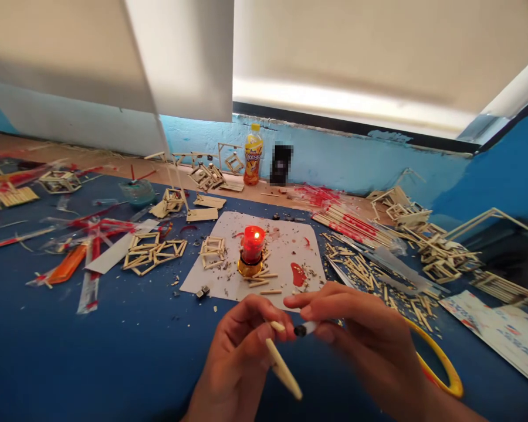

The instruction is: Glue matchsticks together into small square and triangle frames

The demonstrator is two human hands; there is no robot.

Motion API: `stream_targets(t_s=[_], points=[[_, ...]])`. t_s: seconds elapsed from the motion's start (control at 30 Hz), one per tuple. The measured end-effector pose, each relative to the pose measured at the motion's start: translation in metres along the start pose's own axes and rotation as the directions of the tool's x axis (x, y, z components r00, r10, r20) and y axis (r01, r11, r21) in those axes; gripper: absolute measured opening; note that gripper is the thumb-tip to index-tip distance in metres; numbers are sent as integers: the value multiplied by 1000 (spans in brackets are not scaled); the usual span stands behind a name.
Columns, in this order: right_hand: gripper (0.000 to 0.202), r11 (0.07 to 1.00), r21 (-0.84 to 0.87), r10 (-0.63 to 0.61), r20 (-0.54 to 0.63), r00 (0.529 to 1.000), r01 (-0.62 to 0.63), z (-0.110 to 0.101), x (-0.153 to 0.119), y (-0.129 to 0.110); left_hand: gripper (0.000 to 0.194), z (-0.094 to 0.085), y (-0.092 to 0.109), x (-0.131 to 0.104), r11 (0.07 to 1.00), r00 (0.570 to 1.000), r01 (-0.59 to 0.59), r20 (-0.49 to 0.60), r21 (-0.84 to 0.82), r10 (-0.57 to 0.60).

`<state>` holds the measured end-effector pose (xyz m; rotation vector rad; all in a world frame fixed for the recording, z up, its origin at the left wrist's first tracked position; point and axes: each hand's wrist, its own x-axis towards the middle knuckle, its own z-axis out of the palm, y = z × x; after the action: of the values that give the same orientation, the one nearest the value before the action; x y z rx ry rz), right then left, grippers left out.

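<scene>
My left hand (242, 346) is closed, pinching thin pale wooden sticks (284, 369). One points down and to the right; the short end of another pokes out by the fingertips. Whether they are joined is hidden by the fingers. Close beside it, my right hand (356, 328) grips a white glue stick (308, 328) whose blackened tip faces the wooden piece, slightly apart from it. Beyond the hands, a lit red candle cup (254, 243) on a gold base stands on a white sheet (229, 228). A small wooden-stick frame (213, 252) lies left of the candle.
Yellow-handled scissors (449, 375) lie by my right forearm. Cut sticks (361, 269) are heaped at right, near stick models (440, 252). More frames (152, 252), an orange cutter (68, 264) and plastic wrappers (92, 258) lie left. A drink bottle (253, 155) stands at the back.
</scene>
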<state>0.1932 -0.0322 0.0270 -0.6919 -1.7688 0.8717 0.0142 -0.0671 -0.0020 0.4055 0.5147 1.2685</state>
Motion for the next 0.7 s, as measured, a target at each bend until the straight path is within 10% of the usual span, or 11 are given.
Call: stream_targets(t_s=[0.7], points=[[14, 994, -72, 76, -47, 996, -79, 0, 0, 3, 9, -5, -8, 10, 983, 991, 130, -13, -132, -133]])
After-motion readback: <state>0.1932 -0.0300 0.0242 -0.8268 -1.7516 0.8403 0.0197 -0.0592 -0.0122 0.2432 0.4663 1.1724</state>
